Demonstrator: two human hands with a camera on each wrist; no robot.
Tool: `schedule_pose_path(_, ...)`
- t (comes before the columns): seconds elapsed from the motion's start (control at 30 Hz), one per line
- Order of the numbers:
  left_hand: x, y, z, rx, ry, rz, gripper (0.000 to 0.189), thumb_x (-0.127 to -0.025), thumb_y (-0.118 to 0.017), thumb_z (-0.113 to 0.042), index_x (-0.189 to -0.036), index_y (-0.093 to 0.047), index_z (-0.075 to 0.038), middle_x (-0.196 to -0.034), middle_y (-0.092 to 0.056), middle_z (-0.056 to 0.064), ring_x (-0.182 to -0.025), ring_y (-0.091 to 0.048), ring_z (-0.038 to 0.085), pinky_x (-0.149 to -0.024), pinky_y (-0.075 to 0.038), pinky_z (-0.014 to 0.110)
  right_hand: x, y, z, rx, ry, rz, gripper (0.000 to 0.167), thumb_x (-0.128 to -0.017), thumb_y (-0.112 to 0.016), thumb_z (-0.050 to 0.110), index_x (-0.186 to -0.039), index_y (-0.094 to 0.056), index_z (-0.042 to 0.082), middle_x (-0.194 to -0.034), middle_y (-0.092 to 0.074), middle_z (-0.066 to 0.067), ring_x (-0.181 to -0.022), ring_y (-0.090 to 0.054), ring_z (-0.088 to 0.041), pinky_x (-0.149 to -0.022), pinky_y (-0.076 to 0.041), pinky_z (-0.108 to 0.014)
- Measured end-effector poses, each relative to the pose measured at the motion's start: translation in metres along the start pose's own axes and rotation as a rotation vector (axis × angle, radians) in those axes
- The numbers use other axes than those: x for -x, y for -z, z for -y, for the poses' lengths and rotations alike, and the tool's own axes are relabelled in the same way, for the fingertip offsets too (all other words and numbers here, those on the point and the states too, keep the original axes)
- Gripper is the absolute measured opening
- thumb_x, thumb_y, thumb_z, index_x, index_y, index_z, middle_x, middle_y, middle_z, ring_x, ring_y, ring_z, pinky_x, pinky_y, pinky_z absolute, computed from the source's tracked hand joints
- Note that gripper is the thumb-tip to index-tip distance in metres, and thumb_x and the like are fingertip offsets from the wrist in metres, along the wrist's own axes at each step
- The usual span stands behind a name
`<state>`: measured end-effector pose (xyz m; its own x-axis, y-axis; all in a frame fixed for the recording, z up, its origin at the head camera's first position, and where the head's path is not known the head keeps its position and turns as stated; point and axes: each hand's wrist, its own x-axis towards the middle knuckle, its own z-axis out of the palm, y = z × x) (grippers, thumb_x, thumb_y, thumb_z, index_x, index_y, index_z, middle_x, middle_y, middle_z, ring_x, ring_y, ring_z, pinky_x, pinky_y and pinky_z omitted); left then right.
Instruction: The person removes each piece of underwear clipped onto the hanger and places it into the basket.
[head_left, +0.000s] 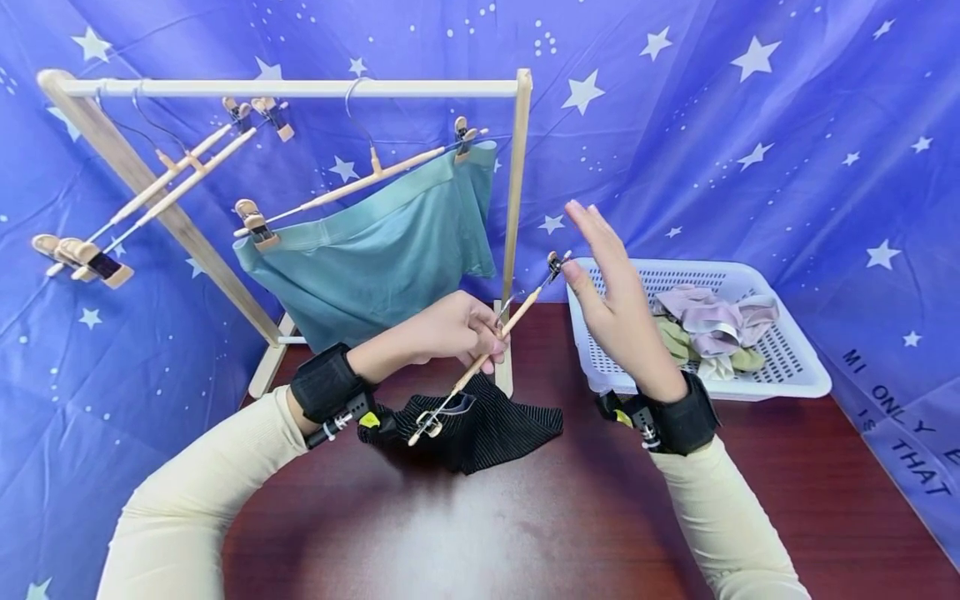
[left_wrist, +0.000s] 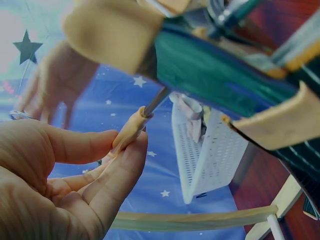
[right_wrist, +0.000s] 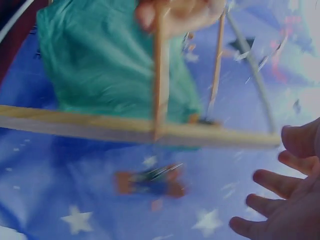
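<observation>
My left hand (head_left: 457,332) pinches the wooden bar of a clip hanger (head_left: 517,312) between thumb and fingers, holding it slanted. The hanger's lower clip (head_left: 429,423) overlaps a black ribbed garment (head_left: 506,429) in the head view; in the left wrist view this clip (left_wrist: 210,75) looms large in front. At the hanger's upper end is another clip (head_left: 555,265), blurred in the right wrist view. Close beside it, my right hand (head_left: 611,300) is raised with fingers extended and holds nothing; its spread fingers (right_wrist: 275,182) show in the right wrist view.
A wooden rack (head_left: 300,87) stands at the back left. Teal shorts (head_left: 375,250) hang on it from a clip hanger, beside two bare clip hangers (head_left: 176,179). At the right, a white perforated basket (head_left: 806,379) contains crumpled pink and green cloth (head_left: 708,321).
</observation>
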<state>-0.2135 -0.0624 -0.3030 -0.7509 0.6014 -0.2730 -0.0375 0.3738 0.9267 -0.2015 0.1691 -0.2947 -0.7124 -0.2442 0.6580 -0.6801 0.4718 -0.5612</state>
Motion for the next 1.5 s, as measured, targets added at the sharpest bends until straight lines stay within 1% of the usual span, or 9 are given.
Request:
schedule_pose_path(0.2, -0.003, 0.003, -0.002, 0.088, 0.02, -0.023, 0.017, -0.097, -0.061, 0.004, -0.109, -0.065, 0.016, -0.079, -0.072, 0.011, -0.064, -0.069, 0.013, -0.069, -0.063, 0.035, 0.013, -0.005, 0.041, -0.003, 0.289, -0.06, 0.048, -0.109, -0.048, 0.023, -0.152, -0.044, 0.001, -0.159, -0.043, -0.015, -0.154, -0.031, -0.029, -0.127, -0.023, -0.047)
schedule_pose_path(0.47, -0.006, 0.008, -0.001, 0.116, 0.022, -0.03, 0.019, -0.096, -0.061, 0.002, -0.111, -0.065, 0.013, -0.089, -0.074, 0.018, -0.074, -0.073, 0.018, -0.085, -0.061, 0.048, 0.03, -0.019, 0.062, -0.041, 0.517, 0.068, 0.045, -0.109, -0.047, 0.022, -0.144, -0.051, -0.006, -0.151, -0.05, -0.024, -0.15, -0.038, -0.032, -0.124, -0.027, -0.053)
schedule_pose_path(0.53, -0.006, 0.008, 0.0, 0.136, 0.024, -0.038, 0.022, -0.096, -0.061, 0.001, -0.115, -0.066, 0.012, -0.087, -0.074, 0.012, -0.075, -0.073, 0.017, -0.084, -0.062, 0.045, 0.035, -0.023, 0.063, -0.052, 0.542, 0.123, 0.045, -0.108, -0.048, 0.022, -0.144, -0.052, -0.004, -0.152, -0.05, -0.022, -0.15, -0.038, -0.031, -0.125, -0.027, -0.05)
schedule_pose_path(0.6, -0.007, 0.008, 0.002, 0.129, 0.012, -0.061, 0.023, -0.095, -0.061, 0.001, -0.115, -0.066, 0.012, -0.08, -0.071, 0.003, -0.07, -0.068, 0.011, -0.075, -0.063, 0.033, 0.039, -0.027, 0.063, -0.067, 0.561, 0.177, 0.044, -0.108, -0.049, 0.022, -0.144, -0.052, -0.003, -0.153, -0.05, -0.021, -0.15, -0.039, -0.03, -0.125, -0.027, -0.048)
schedule_pose_path(0.7, -0.008, 0.009, 0.005, 0.116, -0.014, -0.085, 0.023, -0.094, -0.061, 0.001, -0.113, -0.067, 0.013, -0.075, -0.068, -0.006, -0.065, -0.062, 0.004, -0.062, -0.055, 0.019, 0.046, -0.032, 0.061, -0.065, 0.58, 0.268, 0.045, -0.108, -0.05, 0.023, -0.143, -0.053, -0.003, -0.152, -0.051, -0.019, -0.149, -0.041, -0.03, -0.125, -0.028, -0.046)
schedule_pose_path(0.77, -0.009, 0.009, 0.006, 0.105, -0.021, -0.084, 0.019, -0.093, -0.06, 0.002, -0.107, -0.068, 0.012, -0.074, -0.068, -0.006, -0.063, -0.058, 0.003, -0.057, -0.048, 0.016, 0.05, -0.036, 0.06, -0.041, 0.59, 0.331, 0.045, -0.107, -0.051, 0.025, -0.143, -0.054, -0.002, -0.152, -0.052, -0.018, -0.148, -0.042, -0.029, -0.125, -0.029, -0.046)
schedule_pose_path(0.93, -0.011, 0.007, 0.007, 0.187, 0.034, -0.018, 0.013, -0.096, -0.06, -0.001, -0.103, -0.067, 0.007, -0.081, -0.073, 0.003, -0.068, -0.068, 0.008, -0.062, -0.056, 0.02, 0.059, -0.045, 0.053, 0.03, 0.618, 0.437, 0.049, -0.102, -0.059, 0.032, -0.142, -0.056, 0.003, -0.148, -0.056, -0.014, -0.144, -0.047, -0.029, -0.125, -0.029, -0.043)
schedule_pose_path(1.27, -0.016, 0.006, 0.01, 0.227, 0.028, 0.021, 0.015, -0.098, -0.059, 0.0, -0.109, -0.063, 0.008, -0.086, -0.074, 0.008, -0.078, -0.072, 0.013, -0.077, -0.063, 0.034, 0.065, -0.057, 0.042, 0.06, 0.679, 0.448, 0.058, -0.081, -0.081, 0.019, -0.134, -0.063, 0.002, -0.135, -0.067, -0.009, -0.129, -0.061, -0.026, -0.122, -0.035, -0.037)
schedule_pose_path(1.5, -0.016, 0.006, 0.008, 0.243, 0.009, 0.027, 0.014, -0.097, -0.058, 0.001, -0.109, -0.063, 0.007, -0.095, -0.073, 0.015, -0.083, -0.073, 0.014, -0.086, -0.062, 0.041, 0.066, -0.061, 0.039, 0.054, 0.725, 0.413, 0.048, -0.081, -0.081, 0.012, -0.125, -0.068, 0.002, -0.126, -0.071, -0.009, -0.119, -0.067, -0.022, -0.114, -0.045, -0.039)
